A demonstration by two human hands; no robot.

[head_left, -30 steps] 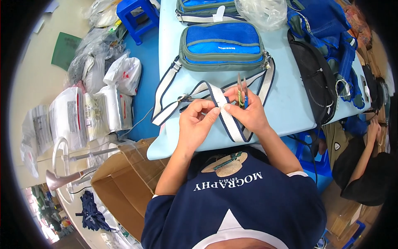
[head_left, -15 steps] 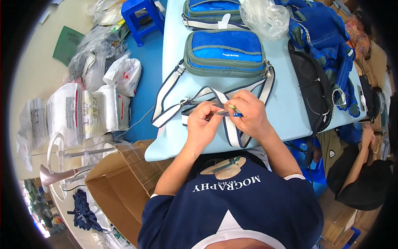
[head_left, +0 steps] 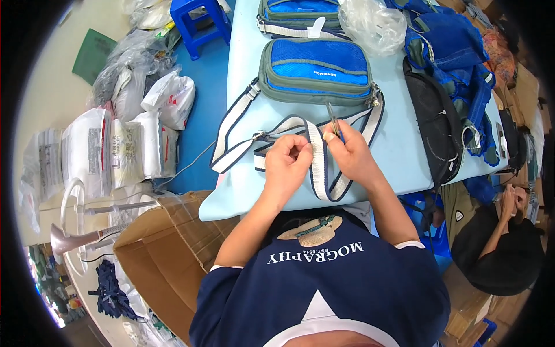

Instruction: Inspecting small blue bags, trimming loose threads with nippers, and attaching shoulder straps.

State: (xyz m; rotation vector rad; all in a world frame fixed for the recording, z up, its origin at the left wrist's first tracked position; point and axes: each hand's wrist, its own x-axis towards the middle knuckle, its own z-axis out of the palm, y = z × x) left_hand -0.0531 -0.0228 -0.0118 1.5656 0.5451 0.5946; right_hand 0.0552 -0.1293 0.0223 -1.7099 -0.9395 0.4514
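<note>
A small blue bag (head_left: pixel 318 58) with grey-green trim lies on the pale blue table. Its white webbing strap (head_left: pixel 234 120), edged in dark navy, runs in loops towards me. My left hand (head_left: pixel 286 168) is closed in a pinch beside the strap's middle loop; what its fingertips hold, if anything, is too small to make out. To the right of that loop, my right hand (head_left: pixel 355 157) is closed round thread snips (head_left: pixel 332 118), their thin metal blades pointing away from me and a bit of blue showing at the grip.
Another blue bag (head_left: pixel 303 8) and a clear plastic bag (head_left: pixel 373 26) lie farther back. A black bag (head_left: pixel 430 121) and blue fabric pieces (head_left: pixel 451 43) are at the right. An open cardboard box (head_left: pixel 156 248) stands near left. A person's hands (head_left: pixel 513 199) show far right.
My hands have moved apart from where they met at the strap. The snips have turned upward in my right hand, so their blades now show. The strap stays looped in place.
</note>
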